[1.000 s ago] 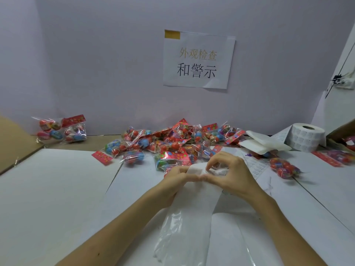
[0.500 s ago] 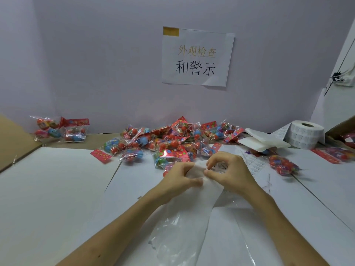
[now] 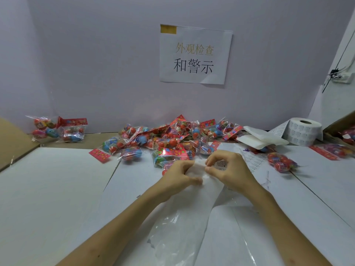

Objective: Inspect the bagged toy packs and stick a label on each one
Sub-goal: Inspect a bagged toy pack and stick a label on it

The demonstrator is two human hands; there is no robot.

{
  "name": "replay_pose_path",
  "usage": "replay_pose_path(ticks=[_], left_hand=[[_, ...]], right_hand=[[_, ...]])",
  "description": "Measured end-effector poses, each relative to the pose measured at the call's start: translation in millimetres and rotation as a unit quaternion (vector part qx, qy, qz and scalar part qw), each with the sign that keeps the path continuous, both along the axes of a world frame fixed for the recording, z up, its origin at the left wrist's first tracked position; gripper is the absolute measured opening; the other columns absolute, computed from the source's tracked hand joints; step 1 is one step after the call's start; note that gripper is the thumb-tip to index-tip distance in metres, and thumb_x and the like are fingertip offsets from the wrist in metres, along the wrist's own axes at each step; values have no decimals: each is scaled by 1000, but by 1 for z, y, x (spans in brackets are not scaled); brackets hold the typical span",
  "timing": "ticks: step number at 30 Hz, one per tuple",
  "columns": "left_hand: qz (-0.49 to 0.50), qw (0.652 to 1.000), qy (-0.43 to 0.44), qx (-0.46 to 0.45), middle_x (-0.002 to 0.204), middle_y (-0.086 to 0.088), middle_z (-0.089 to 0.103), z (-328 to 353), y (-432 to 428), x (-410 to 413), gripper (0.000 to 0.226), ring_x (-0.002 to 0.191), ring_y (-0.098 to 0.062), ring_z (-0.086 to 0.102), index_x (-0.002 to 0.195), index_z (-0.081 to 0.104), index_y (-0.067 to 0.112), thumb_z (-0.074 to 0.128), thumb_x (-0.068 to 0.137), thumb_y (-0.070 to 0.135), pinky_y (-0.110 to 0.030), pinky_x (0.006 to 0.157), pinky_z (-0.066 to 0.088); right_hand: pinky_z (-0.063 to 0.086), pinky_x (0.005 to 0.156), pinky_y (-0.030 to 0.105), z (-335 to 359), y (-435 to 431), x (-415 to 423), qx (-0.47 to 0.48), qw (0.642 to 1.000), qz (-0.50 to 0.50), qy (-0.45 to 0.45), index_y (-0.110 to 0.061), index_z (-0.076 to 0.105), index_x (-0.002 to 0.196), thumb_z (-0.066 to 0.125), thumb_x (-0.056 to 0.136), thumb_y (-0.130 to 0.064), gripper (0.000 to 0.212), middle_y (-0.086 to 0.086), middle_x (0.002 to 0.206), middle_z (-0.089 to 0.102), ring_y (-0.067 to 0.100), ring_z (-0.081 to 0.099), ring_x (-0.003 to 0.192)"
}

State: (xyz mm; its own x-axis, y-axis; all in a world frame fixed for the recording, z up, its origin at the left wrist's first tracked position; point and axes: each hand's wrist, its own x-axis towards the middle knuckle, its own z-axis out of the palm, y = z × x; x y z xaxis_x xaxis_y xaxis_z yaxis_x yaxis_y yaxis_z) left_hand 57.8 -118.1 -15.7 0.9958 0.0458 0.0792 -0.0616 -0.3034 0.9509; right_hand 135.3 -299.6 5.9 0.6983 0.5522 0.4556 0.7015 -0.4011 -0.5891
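Unmoved, left hand (image 3: pixel 178 175) and right hand (image 3: pixel 233 172) pinch white strip (image 3: pixel 194 204), label (image 3: pixel 221 165) half-hidden.

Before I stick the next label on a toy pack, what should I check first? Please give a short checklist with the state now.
1. The left hand grips the backing strip: ok.
2. The right hand pinches a label: ok.
3. The label is fully free of the strip: cannot tell.
4. A pack is held ready for the label: not ok, both hands are busy with the strip.
5. The pile of packs lies just beyond the hands: ok.
6. The label roll at the far right has stock: ok.
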Motion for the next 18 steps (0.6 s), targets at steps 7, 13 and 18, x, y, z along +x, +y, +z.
replay_pose_path(ticks=[7, 13, 18], left_hand=[[-3, 1000, 5, -1, 110, -7, 75, 1, -1, -1, 36, 101, -25, 71, 120, 72, 12, 77, 85, 6, -42, 96, 58], [-6, 1000, 2, 3, 106, -3, 76, -2, 1, 0, 34, 97, -23, 73, 115, 73, 19, 79, 83, 7, -37, 87, 61], [-6, 1000, 10, -3, 95, 18, 76, -3, 2, 1, 38, 88, -7, 73, 105, 70, 38, 82, 81, 10, -22, 77, 61]], right_hand=[[55, 84, 35, 0, 0, 1, -3, 1000, -8, 9, -25, 71, 74, 81, 79, -14, 15, -10, 84, 72, 8, 66, 89], [53, 80, 28, 1, 0, 3, 10, 1000, -11, 13, -26, 72, 73, 72, 83, -4, 24, -12, 78, 71, 5, 65, 85], [50, 79, 25, 1, -5, 6, 29, 999, -14, 17, -30, 71, 75, 71, 90, -13, 22, -14, 79, 71, 4, 65, 86]])
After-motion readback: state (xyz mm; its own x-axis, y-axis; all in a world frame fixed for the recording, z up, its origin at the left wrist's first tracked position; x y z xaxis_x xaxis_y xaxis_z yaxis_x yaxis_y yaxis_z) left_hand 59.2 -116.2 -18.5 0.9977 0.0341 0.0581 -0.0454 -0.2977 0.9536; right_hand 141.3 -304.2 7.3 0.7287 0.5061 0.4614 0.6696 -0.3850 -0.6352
